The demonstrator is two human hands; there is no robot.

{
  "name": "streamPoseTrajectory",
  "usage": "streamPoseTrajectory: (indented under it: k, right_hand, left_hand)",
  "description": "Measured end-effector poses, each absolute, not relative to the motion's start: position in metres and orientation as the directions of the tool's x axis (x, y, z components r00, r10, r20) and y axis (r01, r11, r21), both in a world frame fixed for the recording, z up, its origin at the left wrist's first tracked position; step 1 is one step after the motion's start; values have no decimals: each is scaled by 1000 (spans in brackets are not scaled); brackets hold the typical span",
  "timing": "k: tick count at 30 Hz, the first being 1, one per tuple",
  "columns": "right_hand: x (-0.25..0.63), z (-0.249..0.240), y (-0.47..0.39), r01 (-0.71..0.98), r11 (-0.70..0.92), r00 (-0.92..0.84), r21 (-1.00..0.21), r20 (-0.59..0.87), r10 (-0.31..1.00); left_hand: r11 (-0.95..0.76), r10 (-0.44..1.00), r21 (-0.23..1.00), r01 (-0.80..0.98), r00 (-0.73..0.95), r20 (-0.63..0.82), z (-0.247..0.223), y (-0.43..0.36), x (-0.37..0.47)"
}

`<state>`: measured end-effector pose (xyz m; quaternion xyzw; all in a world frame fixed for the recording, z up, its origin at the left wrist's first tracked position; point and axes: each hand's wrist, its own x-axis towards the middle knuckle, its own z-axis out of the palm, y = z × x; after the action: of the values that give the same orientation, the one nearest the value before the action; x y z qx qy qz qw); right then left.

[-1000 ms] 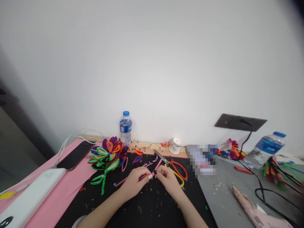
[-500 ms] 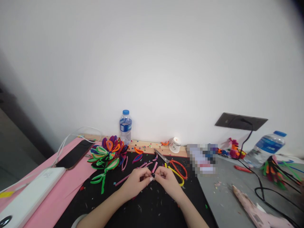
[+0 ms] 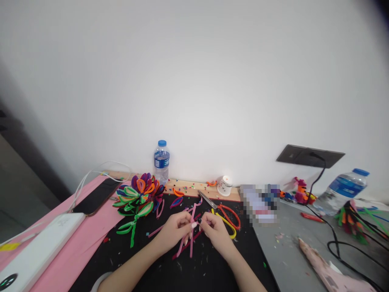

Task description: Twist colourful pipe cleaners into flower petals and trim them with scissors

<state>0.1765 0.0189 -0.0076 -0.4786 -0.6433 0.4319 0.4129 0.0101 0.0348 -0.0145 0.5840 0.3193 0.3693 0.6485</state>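
Pink pipe cleaners [image 3: 191,243] are pinched between the thumb and fingers of my left hand [image 3: 177,231], with their ends hanging down over the black mat [image 3: 146,263]. Close beside it, my right hand [image 3: 215,229] is closed in a pinch at the same spot, where a small dark piece shows at its fingertips; exactly what it grips is partly hidden. A dark red pipe cleaner lies under the pink ones. Scissors [image 3: 229,217] with orange handles and a bent yellow pipe cleaner [image 3: 232,232] rest just beyond my right hand.
A multicoloured pipe-cleaner flower [image 3: 136,198] lies at left, near a water bottle [image 3: 162,162]. An upturned paper cup [image 3: 224,186] stands by the wall. A phone [image 3: 96,196] and white power bank [image 3: 45,251] lie on pink sheet. A pink glue gun [image 3: 328,265] and black cable are at right.
The pink pipe cleaners now show crossing in front of my left fingers and hanging downward; before, they were mostly behind the hands. My hands have moved slightly apart.
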Motion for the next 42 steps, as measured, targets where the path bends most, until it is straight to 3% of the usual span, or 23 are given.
streamPoseTrajectory:
  k: [10, 17, 31, 42]
  right_hand:
    - [174, -7, 20, 78, 95, -183, -992, 80, 980]
    - [166, -4, 14, 77, -39, -374, -996, -65, 925]
    - [177, -10, 25, 146, -30, -209, -989, -61, 976]
    - [179, -8, 23, 84, -2, -132, -996, -13, 991]
  left_hand:
    - [133, 901, 956, -261, 434, -7, -14, 39, 9]
    - [186, 926, 927, -325, 374, -55, -8, 39, 4]
    - [356, 868, 796, -490, 490, -87, -4, 38, 0]
    - [371, 853, 892, -258, 476, -217, -10, 37, 1]
